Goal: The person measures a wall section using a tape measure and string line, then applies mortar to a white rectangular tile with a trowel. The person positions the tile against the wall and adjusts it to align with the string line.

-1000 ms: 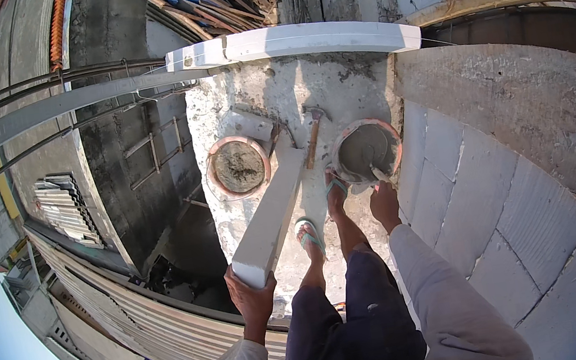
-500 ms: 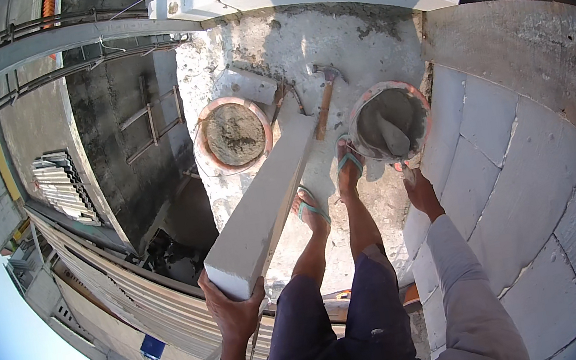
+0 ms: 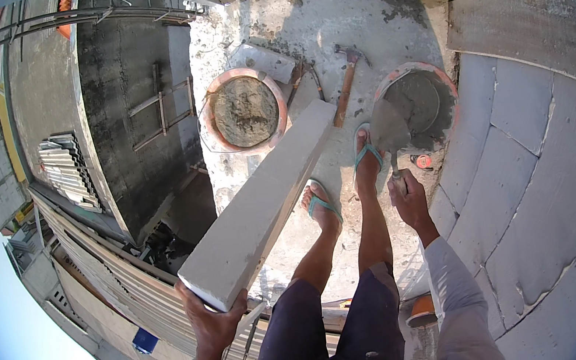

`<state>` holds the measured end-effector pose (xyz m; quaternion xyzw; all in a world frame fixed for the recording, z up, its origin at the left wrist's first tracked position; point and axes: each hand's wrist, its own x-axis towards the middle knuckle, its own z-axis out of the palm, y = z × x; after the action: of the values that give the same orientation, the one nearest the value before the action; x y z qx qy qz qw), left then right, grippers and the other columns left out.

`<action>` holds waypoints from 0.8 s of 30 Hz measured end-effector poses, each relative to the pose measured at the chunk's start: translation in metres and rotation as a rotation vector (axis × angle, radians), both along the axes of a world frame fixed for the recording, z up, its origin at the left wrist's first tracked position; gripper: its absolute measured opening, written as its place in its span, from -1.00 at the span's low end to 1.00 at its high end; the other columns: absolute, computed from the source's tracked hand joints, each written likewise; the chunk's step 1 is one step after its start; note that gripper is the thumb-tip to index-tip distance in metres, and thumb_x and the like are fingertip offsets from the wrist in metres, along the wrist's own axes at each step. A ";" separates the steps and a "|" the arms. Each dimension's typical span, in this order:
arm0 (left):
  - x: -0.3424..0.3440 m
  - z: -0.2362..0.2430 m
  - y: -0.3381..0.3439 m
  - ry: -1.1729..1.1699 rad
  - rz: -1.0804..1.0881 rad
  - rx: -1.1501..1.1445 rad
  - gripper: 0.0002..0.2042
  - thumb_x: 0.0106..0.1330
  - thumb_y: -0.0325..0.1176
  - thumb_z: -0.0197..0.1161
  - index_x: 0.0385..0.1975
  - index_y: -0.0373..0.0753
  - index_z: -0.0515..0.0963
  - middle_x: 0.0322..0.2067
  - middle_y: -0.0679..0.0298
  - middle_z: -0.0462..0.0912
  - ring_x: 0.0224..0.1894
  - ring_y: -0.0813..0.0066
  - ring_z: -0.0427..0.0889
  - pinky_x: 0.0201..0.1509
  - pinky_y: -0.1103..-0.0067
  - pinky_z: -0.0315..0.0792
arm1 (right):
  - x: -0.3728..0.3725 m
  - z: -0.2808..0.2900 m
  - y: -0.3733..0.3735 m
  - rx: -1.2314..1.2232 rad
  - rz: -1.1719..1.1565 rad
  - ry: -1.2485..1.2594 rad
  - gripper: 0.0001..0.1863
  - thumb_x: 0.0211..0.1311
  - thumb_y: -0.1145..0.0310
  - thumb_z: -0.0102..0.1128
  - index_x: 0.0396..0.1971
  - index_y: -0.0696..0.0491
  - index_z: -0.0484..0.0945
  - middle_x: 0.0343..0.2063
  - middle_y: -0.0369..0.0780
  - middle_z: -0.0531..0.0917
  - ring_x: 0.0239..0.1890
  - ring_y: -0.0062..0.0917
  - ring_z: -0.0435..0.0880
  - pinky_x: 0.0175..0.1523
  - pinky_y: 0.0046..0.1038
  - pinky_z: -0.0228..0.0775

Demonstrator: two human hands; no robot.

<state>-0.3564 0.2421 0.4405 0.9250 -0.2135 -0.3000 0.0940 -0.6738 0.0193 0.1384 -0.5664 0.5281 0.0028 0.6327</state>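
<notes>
My left hand (image 3: pixel 214 321) grips the near end of a long pale block (image 3: pixel 262 202), thumb on one side and fingers on the other. The block slants away to the right, its far end close to a hammer (image 3: pixel 346 89) on the floor. In my right hand (image 3: pixel 411 202) is the handle of a trowel, fingers wrapped round it. The grey trowel blade (image 3: pixel 389 126) is at the left side of a bucket (image 3: pixel 449 89) of wet grey mortar, partly over its rim. How much mortar the blade carries is hard to tell.
Left of the hammer stands a second bucket (image 3: pixel 280 106) of coarser grey-brown mix, with thin tools beside it. My sandalled feet are between block and right bucket. A small red thing (image 3: pixel 421 161) lies near that bucket. Block walls (image 3: pixel 526 181) rise at right; a drop opens at left.
The trowel has come out of the right bucket's mortar, and my right hand has moved left with it. My left hand still holds the block. The whole view has shifted.
</notes>
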 end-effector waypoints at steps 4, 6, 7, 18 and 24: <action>0.003 0.002 0.003 0.016 0.068 0.001 -0.18 -0.07 -0.26 0.57 0.18 -0.45 0.27 0.00 -0.07 0.29 0.06 0.01 0.42 0.10 0.14 0.39 | 0.067 -0.020 0.045 -0.450 0.155 -0.193 -0.63 0.27 0.27 0.39 -0.02 0.13 0.57 -0.39 -0.11 0.67 -0.35 -0.18 0.69 -0.20 -0.24 0.54; 0.002 0.001 0.011 -0.011 0.025 0.003 -0.16 -0.04 -0.23 0.55 0.21 -0.43 0.23 0.00 -0.09 0.28 0.05 0.01 0.41 0.10 0.13 0.38 | 0.098 -0.030 0.048 -0.579 0.267 -0.235 -0.60 0.20 0.31 0.42 -0.01 0.15 0.57 -0.30 -0.09 0.66 -0.27 -0.14 0.69 -0.14 -0.21 0.54; 0.001 0.001 0.019 -0.014 0.023 0.001 -0.15 -0.04 -0.22 0.54 0.22 -0.43 0.22 0.00 -0.09 0.28 0.05 0.01 0.40 0.10 0.12 0.38 | 0.107 -0.033 0.045 -0.638 0.337 -0.243 -0.59 0.16 0.35 0.43 -0.01 0.16 0.56 -0.26 -0.08 0.65 -0.23 -0.13 0.69 -0.12 -0.20 0.54; 0.001 -0.001 0.041 -0.052 0.023 0.013 -0.12 -0.04 -0.20 0.50 0.25 -0.46 0.16 -0.01 -0.13 0.26 0.05 -0.06 0.37 0.17 0.03 0.31 | 0.002 -0.026 0.096 -0.375 0.270 -0.108 -0.67 0.22 0.39 0.38 -0.03 0.12 0.60 -0.25 -0.12 0.62 -0.32 -0.19 0.68 -0.21 -0.17 0.54; -0.001 -0.008 0.068 -0.062 -0.002 -0.014 -0.12 -0.03 -0.18 0.52 0.25 -0.46 0.19 0.04 -0.19 0.29 0.10 -0.13 0.38 0.22 -0.04 0.27 | 0.098 -0.022 -0.011 0.753 0.070 -0.409 -0.29 0.56 -0.29 -0.23 0.04 0.13 0.54 -0.75 -0.38 0.40 -0.79 -0.65 0.33 -0.64 -0.56 0.21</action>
<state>-0.3573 0.3102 0.4322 0.9329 -0.2194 -0.2697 0.0936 -0.5758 0.0086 0.1159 -0.3021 0.3345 0.1046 0.8865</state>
